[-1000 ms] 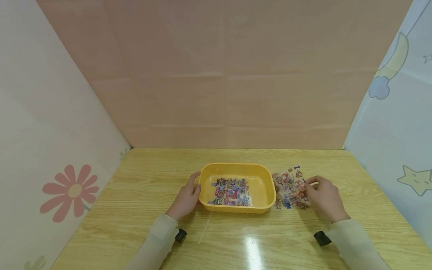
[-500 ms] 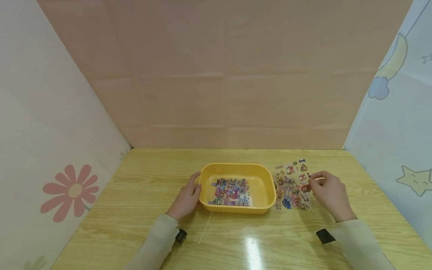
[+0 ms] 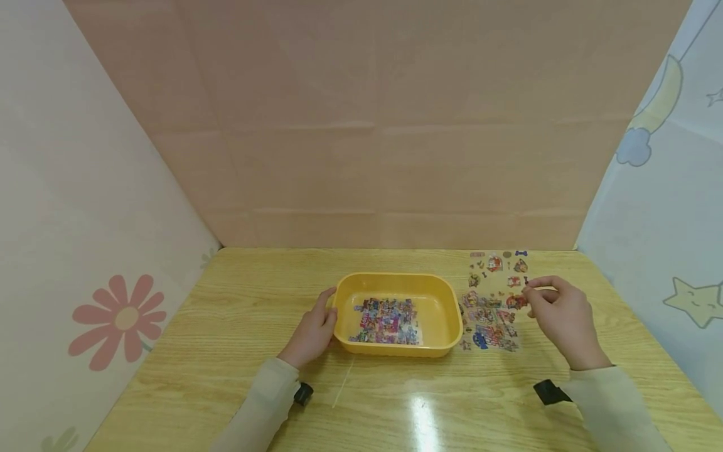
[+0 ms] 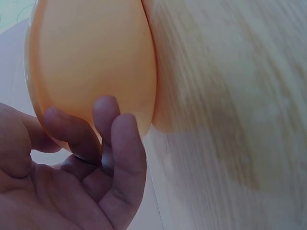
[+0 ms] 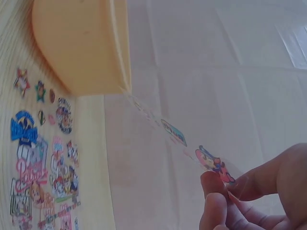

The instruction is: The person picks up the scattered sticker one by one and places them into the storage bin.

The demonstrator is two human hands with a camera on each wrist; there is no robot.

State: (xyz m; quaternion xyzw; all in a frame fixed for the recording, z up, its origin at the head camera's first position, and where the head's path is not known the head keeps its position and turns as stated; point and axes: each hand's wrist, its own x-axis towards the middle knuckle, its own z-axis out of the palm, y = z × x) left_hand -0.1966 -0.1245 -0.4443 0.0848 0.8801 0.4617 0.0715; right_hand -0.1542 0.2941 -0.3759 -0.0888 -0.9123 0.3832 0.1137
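Observation:
My right hand [image 3: 567, 320] pinches the edge of a clear sticker sheet [image 3: 497, 276] between thumb and fingertips. In the right wrist view the sheet [image 5: 175, 132] is seen nearly edge-on, raised and slanting. Below it, more stickers on clear film [image 5: 29, 163] lie on the table; whether this is one sheet or more I cannot tell. My left hand [image 3: 312, 328] holds the left end of a yellow plastic basin [image 3: 437, 320]. The left wrist view shows its bent fingers [image 4: 127, 153] against the basin's outer wall [image 4: 96, 57]. Several sticker sheets [image 3: 386, 323] lie inside the basin.
A wood-grain table [image 3: 248, 301] carries everything. A plain brown backdrop [image 3: 367, 157] stands along its far edge. White panels with printed pictures flank it, a flower [image 3: 121, 320] on the left and a star [image 3: 697, 301] on the right.
My right hand has moved right and slightly away from me, drawing the sticker sheet up off the others so it spreads out toward the back. The left hand and basin stay put.

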